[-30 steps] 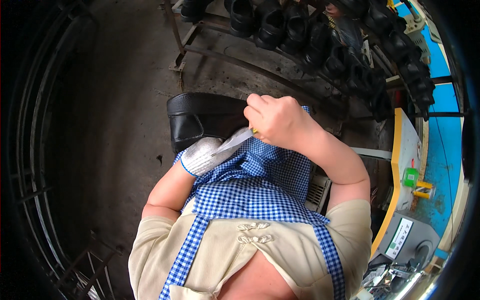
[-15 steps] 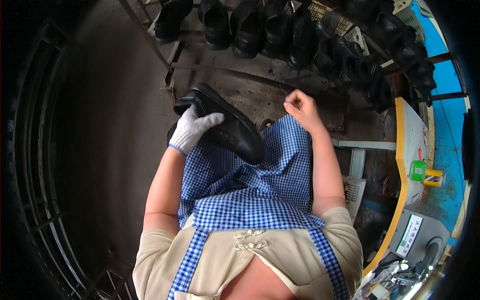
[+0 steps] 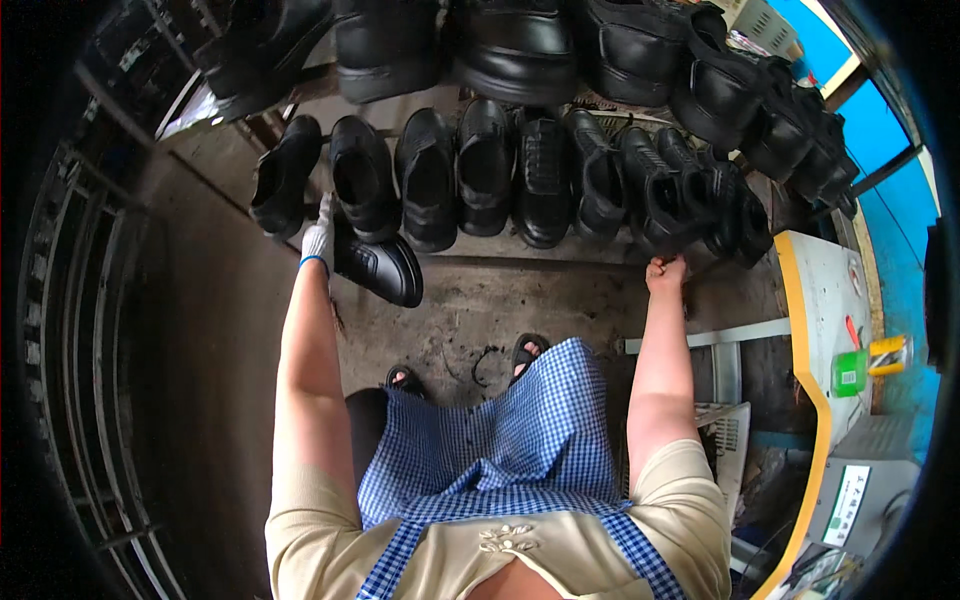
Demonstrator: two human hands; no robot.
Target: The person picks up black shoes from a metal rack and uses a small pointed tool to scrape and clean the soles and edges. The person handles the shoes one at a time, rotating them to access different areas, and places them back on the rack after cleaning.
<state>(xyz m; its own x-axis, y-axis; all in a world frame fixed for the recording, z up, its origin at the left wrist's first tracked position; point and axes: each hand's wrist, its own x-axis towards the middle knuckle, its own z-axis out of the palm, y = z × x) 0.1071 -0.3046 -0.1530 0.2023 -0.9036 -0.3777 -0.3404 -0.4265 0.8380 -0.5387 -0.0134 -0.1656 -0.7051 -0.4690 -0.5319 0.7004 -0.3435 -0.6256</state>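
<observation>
My left hand (image 3: pixel 319 242), in a white knitted glove with a blue cuff edge, reaches to the left part of the shoe rack. It grips a black lace-up shoe (image 3: pixel 380 270) just below the lower row; the toe points right and toward me, while the heel end is hidden behind the glove and a racked shoe (image 3: pixel 367 185). Bare and closed, my right hand (image 3: pixel 666 273) is at the rack's lower bar (image 3: pixel 560 265), beneath a black shoe (image 3: pixel 657 205). What its fingers hold, if anything, cannot be made out.
Black shoes fill two rack rows, the upper one (image 3: pixel 515 50) nearer to me. On the right stands a yellow-edged table (image 3: pixel 795 330) with a green container (image 3: pixel 850 372) and a yellow can (image 3: pixel 887 355). A white crate (image 3: pixel 728 440) sits below; metal rails (image 3: pixel 90 350) line the left.
The shoe in my left hand has gone from over my lap forward to the rack. My right hand has moved forward and right to the bar. More of the rack is in view.
</observation>
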